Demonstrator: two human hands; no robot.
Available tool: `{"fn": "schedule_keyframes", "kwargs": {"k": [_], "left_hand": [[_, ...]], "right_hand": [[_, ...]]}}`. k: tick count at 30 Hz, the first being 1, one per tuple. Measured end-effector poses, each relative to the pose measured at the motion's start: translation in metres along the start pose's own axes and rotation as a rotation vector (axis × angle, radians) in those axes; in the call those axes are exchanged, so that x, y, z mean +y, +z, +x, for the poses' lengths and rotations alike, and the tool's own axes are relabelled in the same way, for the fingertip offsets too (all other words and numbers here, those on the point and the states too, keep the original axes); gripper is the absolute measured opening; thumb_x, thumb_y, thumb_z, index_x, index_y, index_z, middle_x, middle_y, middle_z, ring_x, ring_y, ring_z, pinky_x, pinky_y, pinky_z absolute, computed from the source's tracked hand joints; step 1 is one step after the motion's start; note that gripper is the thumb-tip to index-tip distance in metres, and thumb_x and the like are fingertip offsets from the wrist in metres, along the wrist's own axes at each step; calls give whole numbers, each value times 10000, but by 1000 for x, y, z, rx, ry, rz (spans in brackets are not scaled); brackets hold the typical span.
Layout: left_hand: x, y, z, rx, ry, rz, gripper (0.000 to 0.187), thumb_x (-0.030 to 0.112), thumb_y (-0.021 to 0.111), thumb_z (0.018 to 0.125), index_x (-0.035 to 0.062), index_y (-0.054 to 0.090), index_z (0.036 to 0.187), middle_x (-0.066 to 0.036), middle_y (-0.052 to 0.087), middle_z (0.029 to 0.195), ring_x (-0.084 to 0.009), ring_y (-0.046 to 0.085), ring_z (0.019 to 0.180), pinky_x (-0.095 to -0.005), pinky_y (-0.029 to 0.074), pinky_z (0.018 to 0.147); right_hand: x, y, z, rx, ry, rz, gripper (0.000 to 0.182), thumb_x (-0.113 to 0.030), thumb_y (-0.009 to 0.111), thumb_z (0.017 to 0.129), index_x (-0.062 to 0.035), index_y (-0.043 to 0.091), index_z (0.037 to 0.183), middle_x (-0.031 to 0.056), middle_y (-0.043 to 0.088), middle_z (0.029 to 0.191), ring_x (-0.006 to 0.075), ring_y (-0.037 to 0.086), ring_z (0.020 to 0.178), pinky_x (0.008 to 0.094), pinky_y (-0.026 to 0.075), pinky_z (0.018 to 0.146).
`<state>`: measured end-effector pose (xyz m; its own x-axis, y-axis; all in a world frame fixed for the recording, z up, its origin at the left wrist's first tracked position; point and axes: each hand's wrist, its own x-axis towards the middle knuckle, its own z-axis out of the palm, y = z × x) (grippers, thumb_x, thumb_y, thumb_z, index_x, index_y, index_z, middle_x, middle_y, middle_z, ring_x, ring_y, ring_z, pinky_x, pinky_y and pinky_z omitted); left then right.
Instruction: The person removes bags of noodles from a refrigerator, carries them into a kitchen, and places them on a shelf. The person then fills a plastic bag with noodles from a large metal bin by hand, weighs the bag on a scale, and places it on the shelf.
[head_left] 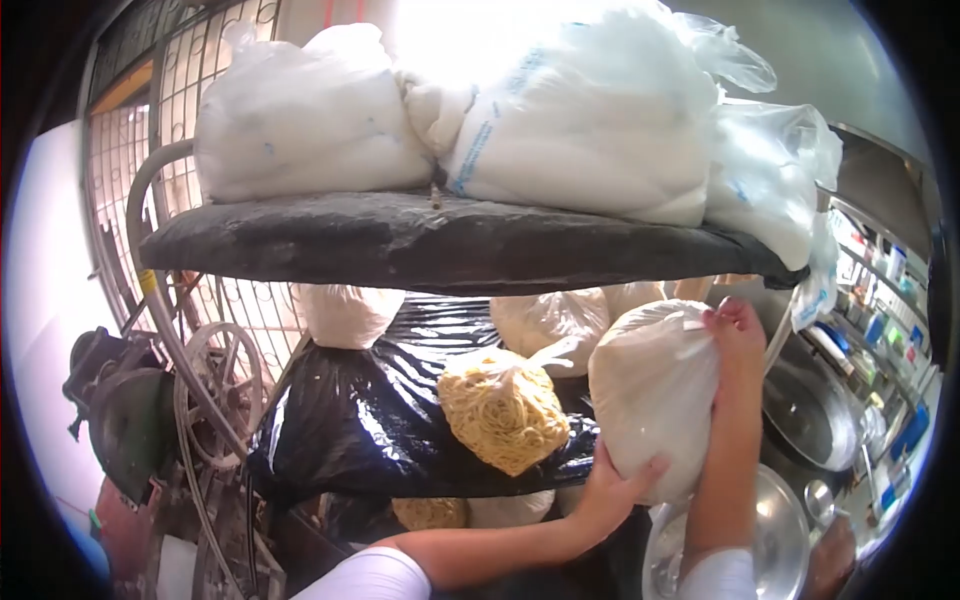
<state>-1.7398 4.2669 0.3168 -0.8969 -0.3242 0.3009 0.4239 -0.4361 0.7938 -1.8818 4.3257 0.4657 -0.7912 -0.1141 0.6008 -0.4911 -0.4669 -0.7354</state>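
A full white plastic bag (650,395) is held up between both my hands, in front of the right end of the middle shelf. My left hand (610,492) supports it low down, with the thumb pressed against its front. At the top right of the bag, my right hand (737,328) grips the plastic with bent fingers. What fills the bag cannot be made out. To its left, a clear bag of yellow noodles (503,410) rests on the black plastic cover (350,420) of the shelf. Behind it stand a pale filled bag (552,322) and another white bag (350,315).
The upper shelf (460,240), wrapped in black, carries large white bags (590,120). More bags (510,508) sit below. A metal basin (780,530) and a large round pan (815,410) are at right. A machine with a wheel (220,395) stands at left.
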Motion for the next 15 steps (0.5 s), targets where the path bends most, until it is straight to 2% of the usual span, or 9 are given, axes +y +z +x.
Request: {"fn": "schedule_keyframes", "kwargs": {"k": [1, 3, 6, 7, 9, 11, 12, 13, 15], "left_hand": [[14, 3, -4, 120, 56, -12, 760, 216, 736, 847, 25, 253, 1401, -87, 462, 1317, -158, 462, 1187, -330, 409, 998], [28, -6, -14, 131, 136, 22, 715, 197, 721, 859, 21, 276, 1390, -89, 483, 1292, -167, 492, 1152, -328, 430, 978], [51, -30, -20, 178, 214, 34, 626, 174, 677, 891, 24, 312, 1376, -94, 519, 1250, -193, 537, 1100, -346, 455, 963], [63, -42, -19, 222, 211, 19, 581, 169, 649, 911, 31, 324, 1372, -97, 534, 1232, -210, 552, 1082, -365, 460, 969], [89, -70, -19, 378, 215, -142, 502, 216, 585, 953, 62, 346, 1367, -107, 540, 1238, -247, 578, 1069, -415, 473, 970], [117, -114, -5, 395, 325, -294, 511, 217, 610, 936, 57, 359, 1352, -129, 528, 1238, -242, 558, 1084, -415, 500, 911], [131, -140, 4, 583, 234, -229, 543, 271, 619, 931, 63, 355, 1358, -132, 528, 1241, -272, 563, 1084, -440, 503, 914], [151, -150, 13, 486, 441, -198, 561, 322, 622, 926, 62, 362, 1350, -131, 530, 1234, -275, 568, 1068, -427, 505, 906], [195, -224, 63, 450, 465, -43, 463, 274, 613, 928, 61, 441, 1302, -119, 559, 1190, -240, 583, 1043, -388, 508, 880]], "right_hand": [[-11, 10, -7, -5, 9, 1, 152, 37, 619, 755, -83, 565, 831, -3, 567, 779, 78, 534, 720, 218, 427, 672], [-28, 30, -18, -152, 51, 75, 148, 32, 626, 791, -87, 549, 835, 0, 576, 792, 70, 534, 752, 211, 422, 693], [-39, 89, -48, -333, -170, -220, 164, 35, 642, 783, -95, 545, 811, -13, 586, 803, 53, 520, 745, 209, 419, 680], [-32, 105, -53, -425, -229, -327, 144, 13, 654, 780, -92, 559, 808, -5, 585, 774, 75, 531, 716, 233, 434, 661], [-14, 145, -62, -581, -539, -367, 115, -10, 661, 778, -70, 593, 849, 31, 607, 751, 155, 567, 666, 298, 474, 635], [23, 187, -71, -564, -446, -260, 128, -25, 655, 781, -45, 613, 901, 80, 643, 816, 249, 619, 741, 344, 502, 694], [35, 208, -66, -620, -384, -239, 150, -50, 657, 807, -33, 611, 950, 75, 632, 892, 206, 605, 830, 330, 496, 758], [45, 229, -57, -677, -317, -219, 180, -74, 658, 834, -22, 609, 999, 70, 622, 968, 162, 591, 919, 315, 489, 822], [102, 272, -25, -712, -449, -648, 273, -180, 661, 865, -11, 601, 1071, 84, 631, 989, 185, 595, 1002, 318, 483, 866]]}}
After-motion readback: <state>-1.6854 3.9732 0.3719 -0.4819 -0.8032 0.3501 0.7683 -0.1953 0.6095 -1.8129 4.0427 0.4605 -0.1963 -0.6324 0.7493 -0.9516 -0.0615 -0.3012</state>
